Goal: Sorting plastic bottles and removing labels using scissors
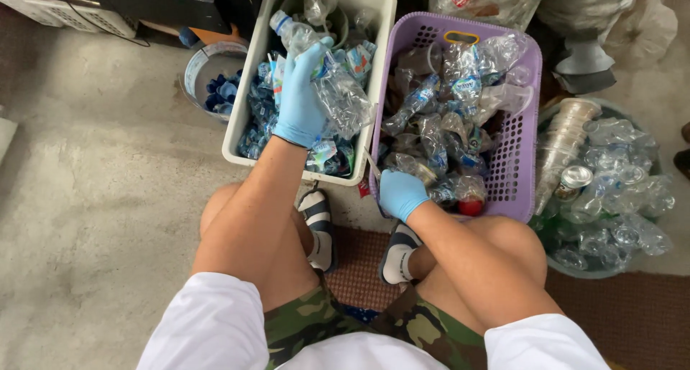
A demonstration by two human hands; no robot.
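My left hand (pixel 300 97), in a blue glove, grips a crushed clear plastic bottle (pixel 332 82) with a blue cap above the white rectangular bin (pixel 246 79). That bin holds torn blue labels and crumpled plastic. My right hand (pixel 400 192), also gloved in blue, rests at the near edge of the purple perforated basket (pixel 519 151), touching the clear bottles (pixel 438 136) piled inside. Whether it holds a small blade or strip near the basket rim is unclear.
A round tub (pixel 611 190) at the right holds stacked clear cups, bottles and a can. A small bucket (pixel 215 82) with blue caps sits left of the white bin. Plastic sacks lie at the top right. My knees and shoes are below the bins, on a brown mat.
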